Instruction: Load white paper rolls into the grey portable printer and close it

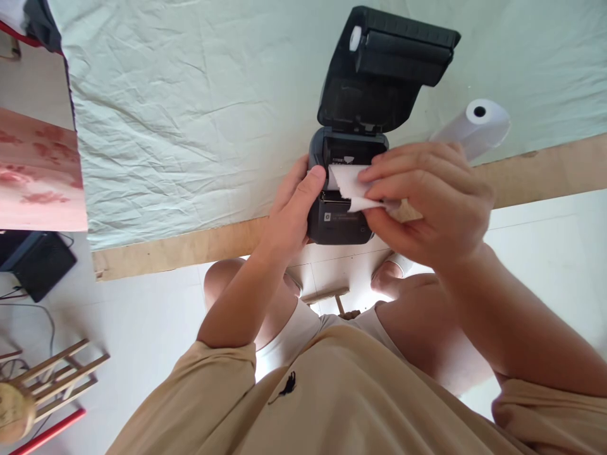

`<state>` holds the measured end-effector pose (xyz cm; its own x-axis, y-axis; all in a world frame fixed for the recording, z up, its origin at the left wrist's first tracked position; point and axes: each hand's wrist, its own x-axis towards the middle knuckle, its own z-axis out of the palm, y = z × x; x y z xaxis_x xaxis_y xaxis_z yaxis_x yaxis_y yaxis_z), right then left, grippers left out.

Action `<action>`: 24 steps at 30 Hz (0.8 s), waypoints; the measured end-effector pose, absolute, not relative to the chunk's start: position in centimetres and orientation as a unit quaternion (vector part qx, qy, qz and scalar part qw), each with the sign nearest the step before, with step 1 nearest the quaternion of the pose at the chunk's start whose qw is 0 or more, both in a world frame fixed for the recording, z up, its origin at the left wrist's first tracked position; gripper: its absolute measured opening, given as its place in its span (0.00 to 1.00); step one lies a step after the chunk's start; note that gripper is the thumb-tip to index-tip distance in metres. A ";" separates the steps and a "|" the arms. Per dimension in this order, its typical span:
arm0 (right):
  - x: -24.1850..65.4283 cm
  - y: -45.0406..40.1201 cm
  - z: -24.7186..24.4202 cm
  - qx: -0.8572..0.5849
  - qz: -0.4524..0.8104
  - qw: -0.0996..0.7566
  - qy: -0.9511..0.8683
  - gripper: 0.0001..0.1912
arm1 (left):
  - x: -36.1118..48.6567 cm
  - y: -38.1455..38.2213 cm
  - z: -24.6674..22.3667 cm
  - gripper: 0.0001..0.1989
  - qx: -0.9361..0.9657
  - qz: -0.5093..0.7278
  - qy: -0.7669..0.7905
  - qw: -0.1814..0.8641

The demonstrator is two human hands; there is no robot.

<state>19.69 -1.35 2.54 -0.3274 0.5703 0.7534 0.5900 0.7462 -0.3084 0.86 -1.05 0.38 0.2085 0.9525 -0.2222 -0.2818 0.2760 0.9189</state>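
Note:
A small black label or receipt printer sits at the table's front edge with its lid swung up and back. My left hand grips its left side, thumb near the opening. Between the fingers and thumb of my right hand is a piece of white paper with a torn edge, folded over the open compartment. Whether the paper joins a roll inside cannot be seen. Beyond my right hand, a white paper roll lies on the cloth, partly unwound.
A pale green cloth covers the table, whose bare wooden edge runs along the front. On the left are a pink flowered cloth, a black box with cables, and a wooden stool on the floor.

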 end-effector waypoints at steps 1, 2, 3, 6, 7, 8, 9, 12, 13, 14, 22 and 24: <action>19.5 -1.7 2.4 -0.350 -0.008 0.452 -0.820 0.06 | 0.6 -0.9 0.1 0.23 0.390 0.464 0.398 0.689; 19.4 -1.9 2.2 -0.350 -0.006 0.446 -0.824 0.04 | 0.3 -0.8 -0.2 0.18 0.392 0.467 0.369 0.701; 19.2 -2.1 2.0 -0.353 -0.005 0.442 -0.824 0.05 | 0.0 -0.7 -0.5 0.15 0.399 0.467 0.350 0.707; 19.3 -2.0 1.3 -0.333 0.000 0.477 -0.814 0.12 | -0.6 -0.4 -1.2 0.22 0.428 0.465 0.354 0.689; 19.5 -1.8 1.2 -0.323 -0.003 0.503 -0.802 0.11 | -0.7 -0.4 -1.3 0.26 0.436 0.464 0.361 0.681; 19.7 -1.5 1.1 -0.322 -0.011 0.532 -0.783 0.07 | -0.8 -0.3 -1.4 0.29 0.442 0.462 0.371 0.673; 20.0 -1.2 1.1 -0.335 -0.020 0.560 -0.757 0.05 | -0.9 -0.3 -1.5 0.30 0.448 0.458 0.383 0.665; 20.8 -0.4 1.3 -0.427 0.018 0.576 -0.697 0.14 | -1.0 -0.3 -1.6 0.33 0.471 0.449 0.397 0.647; 20.9 -0.3 1.4 -0.450 0.054 0.559 -0.694 0.20 | -1.0 -0.3 -1.6 0.34 0.478 0.445 0.396 0.646; 21.1 -0.2 1.5 -0.458 0.091 0.537 -0.702 0.24 | -1.0 -0.2 -1.6 0.35 0.482 0.443 0.394 0.646; 21.5 -0.5 0.6 -0.467 0.167 0.533 -0.685 0.24 | -0.8 0.0 -2.0 0.36 0.482 0.444 0.388 0.648; 21.5 -0.6 -0.2 -0.456 0.202 0.516 -0.697 0.25 | -0.9 0.0 -2.2 0.38 0.487 0.443 0.380 0.649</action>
